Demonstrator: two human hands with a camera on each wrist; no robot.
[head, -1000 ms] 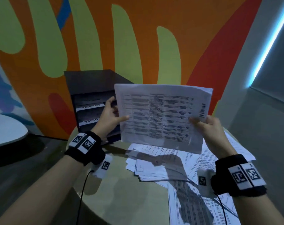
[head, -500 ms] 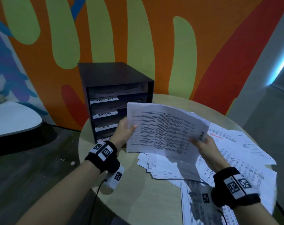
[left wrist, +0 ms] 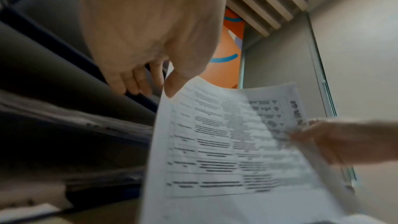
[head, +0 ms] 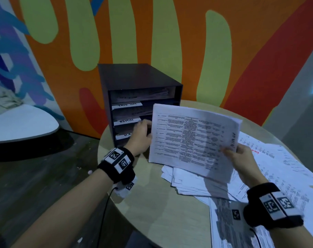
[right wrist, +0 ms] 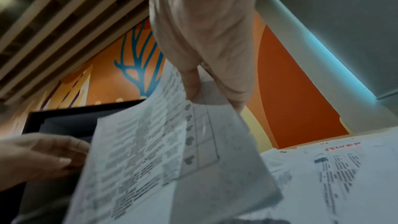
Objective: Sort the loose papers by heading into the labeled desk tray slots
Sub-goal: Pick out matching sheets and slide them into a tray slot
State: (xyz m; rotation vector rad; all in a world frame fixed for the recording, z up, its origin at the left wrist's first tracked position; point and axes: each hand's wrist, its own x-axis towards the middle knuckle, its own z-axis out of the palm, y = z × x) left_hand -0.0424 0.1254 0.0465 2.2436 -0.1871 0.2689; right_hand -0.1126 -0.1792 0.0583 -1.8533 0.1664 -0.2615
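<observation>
A printed sheet (head: 191, 140) with a table of text is held up between both hands, just in front of the black desk tray (head: 139, 77). My left hand (head: 146, 133) pinches its left edge, thumb on the front (left wrist: 172, 88), level with the middle slots. My right hand (head: 230, 151) pinches the right edge beside the sideways heading, thumb on top (right wrist: 191, 89). The tray's slots carry white labels (head: 127, 121), and papers lie in the upper slots. The sheet hides the tray's lower right part.
A heap of loose papers (head: 195, 183) covers the round table (head: 152, 212) under and to the right of the sheet, and more sheets (right wrist: 336, 168) reach the right rim. A painted wall stands behind the tray. A white low table (head: 21, 122) is at far left.
The sheet has come down from in front of my face and its left edge has moved up to the tray's slots. Both hands keep their hold on it.
</observation>
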